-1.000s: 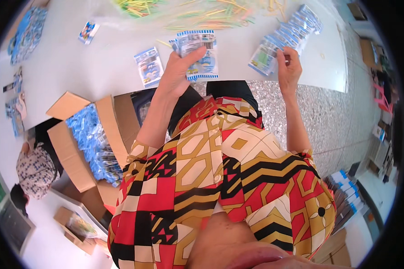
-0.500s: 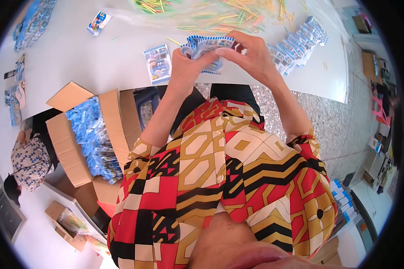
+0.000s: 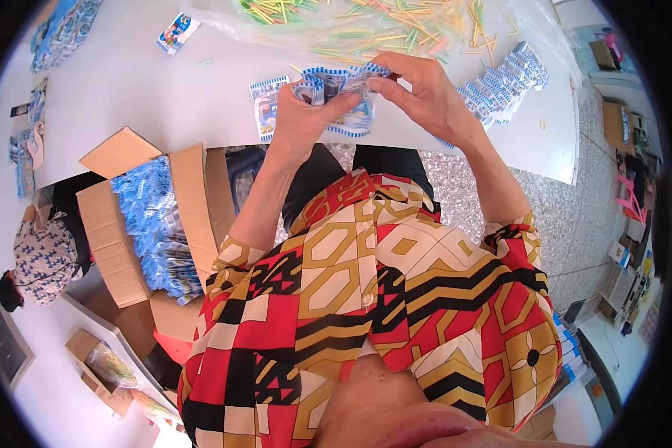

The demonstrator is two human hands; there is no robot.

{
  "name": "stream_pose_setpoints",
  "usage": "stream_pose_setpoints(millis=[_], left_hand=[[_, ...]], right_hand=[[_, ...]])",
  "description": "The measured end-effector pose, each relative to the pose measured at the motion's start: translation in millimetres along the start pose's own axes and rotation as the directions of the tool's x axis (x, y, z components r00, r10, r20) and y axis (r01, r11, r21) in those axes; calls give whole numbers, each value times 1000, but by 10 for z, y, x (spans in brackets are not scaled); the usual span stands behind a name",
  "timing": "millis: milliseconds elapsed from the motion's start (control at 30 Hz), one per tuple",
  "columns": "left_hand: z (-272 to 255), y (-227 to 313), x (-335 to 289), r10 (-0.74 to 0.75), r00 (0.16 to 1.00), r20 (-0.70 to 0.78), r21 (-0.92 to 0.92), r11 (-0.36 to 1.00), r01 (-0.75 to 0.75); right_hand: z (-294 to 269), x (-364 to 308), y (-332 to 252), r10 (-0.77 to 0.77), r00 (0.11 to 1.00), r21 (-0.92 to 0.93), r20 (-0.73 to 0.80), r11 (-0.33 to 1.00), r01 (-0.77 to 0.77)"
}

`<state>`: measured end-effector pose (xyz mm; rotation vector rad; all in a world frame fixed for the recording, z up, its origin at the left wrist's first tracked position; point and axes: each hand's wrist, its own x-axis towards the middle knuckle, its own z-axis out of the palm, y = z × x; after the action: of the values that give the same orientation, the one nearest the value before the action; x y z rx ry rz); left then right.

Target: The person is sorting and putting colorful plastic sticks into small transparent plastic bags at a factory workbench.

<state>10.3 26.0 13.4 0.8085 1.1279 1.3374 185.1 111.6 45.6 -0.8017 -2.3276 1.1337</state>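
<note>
My left hand [image 3: 299, 125] is holding a small bunch of blue-and-white packets [image 3: 337, 84] from its near-left side, my thumb pressing across the front. My right hand [image 3: 434, 97] is meeting the bunch from three o'clock, its thumb and fingertips closing narrowly on the upper right edge; I cannot tell how many packets that pinch is taking in. The bunch is bending and fanning out between my two hands, its striped edges curling, and it is hanging over the near part of the white table [image 3: 224, 82].

At nine o'clock from the bunch, a single packet [image 3: 264, 112] is lying flat, my left hand partly covering its right side. At three o'clock, just past my right wrist, a row of overlapping packets [image 3: 506, 88] is slanting away across the tabletop. From twelve to one o'clock, thin yellow, green and pinkish sticks [image 3: 381, 30] are spreading over clear plastic [image 3: 220, 16]. At ten o'clock, well apart from my hands, a small blue-and-white card or packet [image 3: 177, 33] is lying alone. At eight o'clock, an open cardboard box [image 3: 113, 243] is holding many blue packets [image 3: 149, 216], and beyond it a co-worker [image 3: 46, 257] is wearing a patterned top.
</note>
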Motion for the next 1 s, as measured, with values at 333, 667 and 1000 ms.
stream_pose_setpoints(millis=[333,667,1000], left_hand=[[22,4,62,36,991,-127,-92,995,-48],[10,-50,29,39,984,-176,-12,999,-41],[-11,47,88,134,990,-53,-32,990,-136]], right_hand=[[-96,47,-165,-348,904,-191,-246,932,307],[-110,151,-255,-451,892,-247,-45,870,427],[-154,187,-338,-394,917,-265,-65,893,365]])
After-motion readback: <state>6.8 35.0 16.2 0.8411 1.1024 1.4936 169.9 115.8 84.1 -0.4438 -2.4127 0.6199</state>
